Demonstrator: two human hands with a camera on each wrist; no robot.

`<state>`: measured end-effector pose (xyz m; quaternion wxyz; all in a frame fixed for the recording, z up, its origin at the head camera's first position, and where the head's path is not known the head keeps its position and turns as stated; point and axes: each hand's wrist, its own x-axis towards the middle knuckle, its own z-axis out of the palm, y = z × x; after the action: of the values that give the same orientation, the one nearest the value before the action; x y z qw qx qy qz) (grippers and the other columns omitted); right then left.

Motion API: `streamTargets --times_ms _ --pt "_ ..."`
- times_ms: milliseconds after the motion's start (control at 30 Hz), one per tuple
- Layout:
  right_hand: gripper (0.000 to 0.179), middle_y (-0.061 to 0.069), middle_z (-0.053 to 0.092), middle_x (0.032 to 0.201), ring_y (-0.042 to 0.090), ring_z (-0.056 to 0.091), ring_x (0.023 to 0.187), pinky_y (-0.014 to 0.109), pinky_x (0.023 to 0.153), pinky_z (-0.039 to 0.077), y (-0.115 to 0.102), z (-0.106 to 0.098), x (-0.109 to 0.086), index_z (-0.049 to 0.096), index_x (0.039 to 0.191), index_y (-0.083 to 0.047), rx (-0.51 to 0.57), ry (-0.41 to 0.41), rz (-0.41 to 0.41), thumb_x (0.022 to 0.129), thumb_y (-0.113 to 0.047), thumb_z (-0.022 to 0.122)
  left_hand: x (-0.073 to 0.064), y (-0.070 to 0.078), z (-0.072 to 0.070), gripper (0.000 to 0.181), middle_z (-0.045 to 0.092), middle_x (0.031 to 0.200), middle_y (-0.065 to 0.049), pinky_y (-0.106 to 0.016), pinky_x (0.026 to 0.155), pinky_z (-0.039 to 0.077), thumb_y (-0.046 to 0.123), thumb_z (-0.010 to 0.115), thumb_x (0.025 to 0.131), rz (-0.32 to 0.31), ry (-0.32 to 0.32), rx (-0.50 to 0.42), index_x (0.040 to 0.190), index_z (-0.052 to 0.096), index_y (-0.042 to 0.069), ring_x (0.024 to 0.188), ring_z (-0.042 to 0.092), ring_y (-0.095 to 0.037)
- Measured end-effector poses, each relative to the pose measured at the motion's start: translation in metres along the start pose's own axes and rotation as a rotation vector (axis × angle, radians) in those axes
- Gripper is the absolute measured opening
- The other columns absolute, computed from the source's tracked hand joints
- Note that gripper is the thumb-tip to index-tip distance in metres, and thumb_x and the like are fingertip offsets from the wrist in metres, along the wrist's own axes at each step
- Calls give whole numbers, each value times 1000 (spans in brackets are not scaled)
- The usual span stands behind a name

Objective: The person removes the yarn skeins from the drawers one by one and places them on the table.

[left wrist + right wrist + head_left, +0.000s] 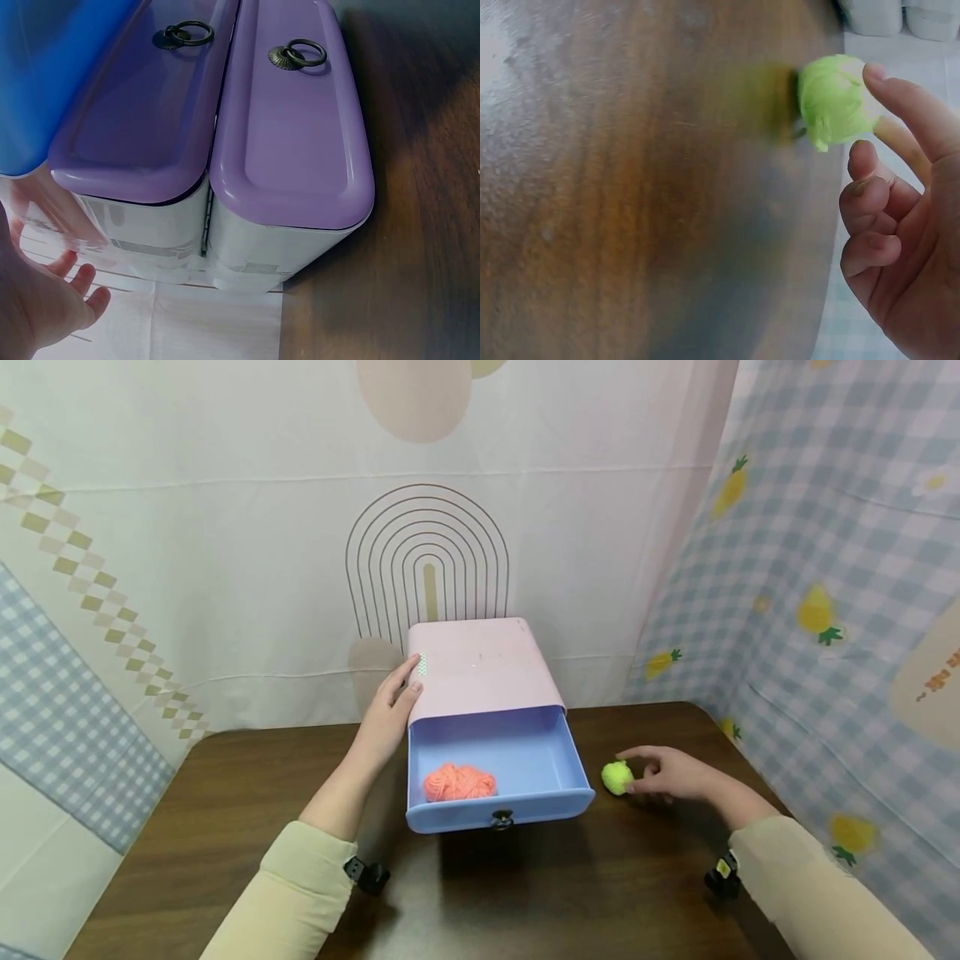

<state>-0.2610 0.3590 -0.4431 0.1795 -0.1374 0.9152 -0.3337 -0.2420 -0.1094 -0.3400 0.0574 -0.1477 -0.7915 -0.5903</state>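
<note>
A pink-topped drawer cabinet (480, 660) stands against the back curtain. Its blue top drawer (517, 760) is pulled out, with a skein of coral yarn (459, 782) in the front left corner. My left hand (386, 714) rests against the cabinet's upper left side, fingers fairly straight. Over the table to the right of the drawer, my right hand (667, 774) pinches a small ball of lime-yellow yarn (617, 777) between thumb and index finger. The other fingers of that hand (907, 202) are curled, as the right wrist view shows.
Two purple drawers (292, 135) with ring pulls sit closed under the blue one. The blue drawer's front has a ring pull (502, 819). A dark wooden table (247, 810) carries everything. Patterned curtains (810, 527) enclose the back and sides.
</note>
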Motion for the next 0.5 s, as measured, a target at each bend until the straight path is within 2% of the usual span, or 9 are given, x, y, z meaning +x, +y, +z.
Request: streamTargets --times_ms 167,300,500 --pt "63 4 53 63 17 48 51 36 49 48 -9 -8 -4 53 141 -6 -2 10 -11 87 -28 78 0 -1 1 53 23 161 -16 -52 108 37 25 44 105 -5 2 -8 156 33 11 142 32 -36" --pt "61 3 52 65 15 45 50 35 48 47 -22 -16 -8 55 140 -8 8 16 -22 87 -29 77 0 -2 1 53 23 161 -17 -52 111 33 24 43 105 1 8 1 155 32 9 145 27 -35" --pt "57 8 55 68 13 46 50 35 46 45 -48 -30 -13 56 139 -13 3 5 -115 89 -31 75 13 -33 2 54 23 162 -11 -53 115 25 32 44 105 18 29 16 156 34 18 147 21 -31"
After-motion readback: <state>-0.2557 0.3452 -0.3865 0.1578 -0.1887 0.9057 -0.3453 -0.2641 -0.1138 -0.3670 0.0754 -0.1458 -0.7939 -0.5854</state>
